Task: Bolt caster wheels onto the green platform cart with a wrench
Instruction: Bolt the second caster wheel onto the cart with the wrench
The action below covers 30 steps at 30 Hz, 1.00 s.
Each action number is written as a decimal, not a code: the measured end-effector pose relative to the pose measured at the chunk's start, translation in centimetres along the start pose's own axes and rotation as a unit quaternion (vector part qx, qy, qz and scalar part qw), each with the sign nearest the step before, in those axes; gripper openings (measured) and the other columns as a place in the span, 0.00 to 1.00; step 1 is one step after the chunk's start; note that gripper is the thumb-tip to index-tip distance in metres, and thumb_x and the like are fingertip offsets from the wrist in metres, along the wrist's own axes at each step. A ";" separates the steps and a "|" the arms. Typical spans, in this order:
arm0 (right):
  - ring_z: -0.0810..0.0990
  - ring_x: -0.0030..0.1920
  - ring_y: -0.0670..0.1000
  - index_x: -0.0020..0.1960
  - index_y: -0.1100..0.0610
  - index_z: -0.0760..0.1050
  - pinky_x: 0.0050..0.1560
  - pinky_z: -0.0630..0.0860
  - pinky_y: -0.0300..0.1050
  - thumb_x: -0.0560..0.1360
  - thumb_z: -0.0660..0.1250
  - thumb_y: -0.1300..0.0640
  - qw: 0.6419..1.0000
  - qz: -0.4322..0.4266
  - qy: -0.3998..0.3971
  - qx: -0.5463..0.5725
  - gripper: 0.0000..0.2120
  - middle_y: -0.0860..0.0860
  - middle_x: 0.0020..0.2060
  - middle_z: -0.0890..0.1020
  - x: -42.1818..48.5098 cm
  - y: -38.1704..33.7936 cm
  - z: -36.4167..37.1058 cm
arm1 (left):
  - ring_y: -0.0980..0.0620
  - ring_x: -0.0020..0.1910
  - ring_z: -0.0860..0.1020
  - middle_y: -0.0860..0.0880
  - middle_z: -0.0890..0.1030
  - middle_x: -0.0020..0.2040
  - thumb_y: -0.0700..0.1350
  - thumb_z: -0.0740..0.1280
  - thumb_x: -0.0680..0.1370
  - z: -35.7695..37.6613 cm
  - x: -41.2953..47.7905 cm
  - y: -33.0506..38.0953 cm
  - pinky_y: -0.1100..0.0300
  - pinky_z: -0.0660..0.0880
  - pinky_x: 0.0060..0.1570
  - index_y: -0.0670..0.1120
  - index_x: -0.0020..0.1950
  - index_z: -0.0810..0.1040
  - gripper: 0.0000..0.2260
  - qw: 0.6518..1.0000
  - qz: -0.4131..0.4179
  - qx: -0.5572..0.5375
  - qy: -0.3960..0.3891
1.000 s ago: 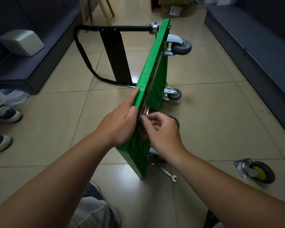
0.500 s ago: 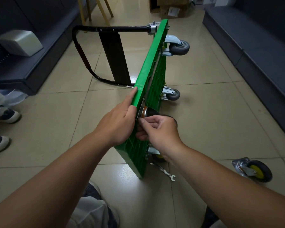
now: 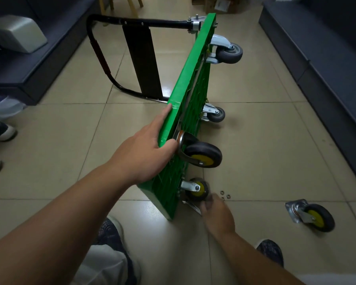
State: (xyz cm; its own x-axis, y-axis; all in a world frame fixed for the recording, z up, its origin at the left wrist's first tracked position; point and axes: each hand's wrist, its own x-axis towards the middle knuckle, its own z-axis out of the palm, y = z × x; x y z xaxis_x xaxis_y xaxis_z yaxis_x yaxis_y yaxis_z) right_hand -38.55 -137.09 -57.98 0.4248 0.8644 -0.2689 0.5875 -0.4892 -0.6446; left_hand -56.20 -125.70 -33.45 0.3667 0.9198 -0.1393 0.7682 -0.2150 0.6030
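The green platform cart [image 3: 191,79] stands on its long edge on the tiled floor, underside facing right. My left hand [image 3: 144,153] grips its upper edge, index finger stretched along it. A yellow-hub caster [image 3: 203,155] sits against the underside just right of that hand. A second yellow-hub caster [image 3: 196,189] is at the lower near corner. My right hand [image 3: 218,214] is low at the floor and blurred, beside the wrench [image 3: 191,205] and a few loose nuts [image 3: 224,195]. Whether it holds anything is unclear.
Two grey casters [image 3: 228,52] [image 3: 216,114] are on the cart's far end. A loose caster [image 3: 312,214] lies on the floor at right. The black handle [image 3: 103,56] juts left. Dark benches [image 3: 327,58] line both sides. Another person's shoes [image 3: 0,131] are at far left.
My right hand left the upper caster's mounting plate and dropped to the floor by the wrench and nuts. The upper caster is now uncovered. My left hand stays on the cart edge.
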 end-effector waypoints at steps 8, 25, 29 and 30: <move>0.73 0.62 0.54 0.72 0.49 0.69 0.60 0.73 0.48 0.76 0.66 0.43 0.962 -0.034 -0.176 -0.205 0.27 0.51 0.62 0.75 2.2 7.1 6.1 | 0.56 0.44 0.78 0.54 0.74 0.69 0.60 0.55 0.77 0.1 -0.2 0.1 0.53 0.73 0.41 0.73 0.78 0.44 0.32 1.000 -0.001 -0.019 0.005; 0.78 0.54 0.57 0.61 0.59 0.76 0.53 0.74 0.49 0.73 0.64 0.67 0.954 -0.016 -0.148 -0.260 0.16 0.57 0.54 0.79 5.2 9.3 10.6 | 0.54 0.42 0.80 0.60 0.76 0.65 0.57 0.57 0.74 0.2 -0.2 -0.4 0.48 0.78 0.44 0.75 0.77 0.48 0.34 0.998 0.004 -0.069 0.005; 0.78 0.58 0.56 0.65 0.57 0.69 0.52 0.74 0.45 0.72 0.71 0.58 0.956 0.044 -0.220 -0.188 0.24 0.55 0.58 0.78 4.8 10.0 10.5 | 0.55 0.39 0.79 0.61 0.76 0.63 0.57 0.57 0.74 0.2 -0.3 -0.3 0.54 0.76 0.38 0.76 0.76 0.47 0.34 0.998 -0.006 -0.066 0.003; 0.79 0.58 0.55 0.63 0.55 0.70 0.51 0.73 0.44 0.71 0.71 0.56 0.950 0.042 -0.247 -0.186 0.22 0.54 0.57 0.78 4.6 10.1 10.5 | 0.55 0.39 0.79 0.61 0.76 0.63 0.57 0.57 0.74 0.2 -0.3 -0.3 0.54 0.76 0.38 0.76 0.76 0.47 0.34 0.998 -0.008 -0.063 0.005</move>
State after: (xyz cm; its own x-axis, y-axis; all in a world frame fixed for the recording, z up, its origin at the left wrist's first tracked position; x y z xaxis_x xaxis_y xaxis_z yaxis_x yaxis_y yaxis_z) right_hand -37.83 -136.84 -73.26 0.1604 0.7247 -0.6702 0.8079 -0.4865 -0.3327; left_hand -56.46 -125.99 -33.77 0.3493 0.9260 -0.1433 0.7013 -0.1569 0.6954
